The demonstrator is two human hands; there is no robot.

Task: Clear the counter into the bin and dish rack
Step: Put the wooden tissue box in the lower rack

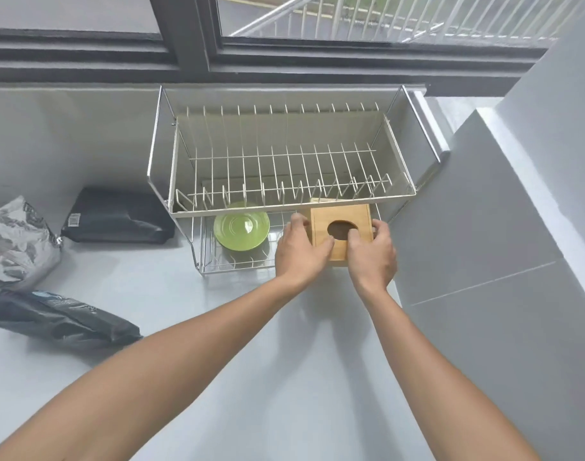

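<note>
A two-tier wire dish rack (284, 194) stands at the back of the grey counter (251, 327). A green bowl (241, 229) lies upside down on its lower tier. To the bowl's right, a wooden box (342, 221) with an oval hole in its top sits partly in the lower tier. My left hand (299, 251) grips the box's left side. My right hand (372, 252) holds its right side, with fingers at the hole. The upper tier holds nothing.
A flat black packet (118, 216) lies left of the rack. A crumpled silver bag (16, 242) and a dark pouch (58, 319) lie at the counter's left edge. A grey tiled wall (500, 227) rises right of the rack. A window runs behind.
</note>
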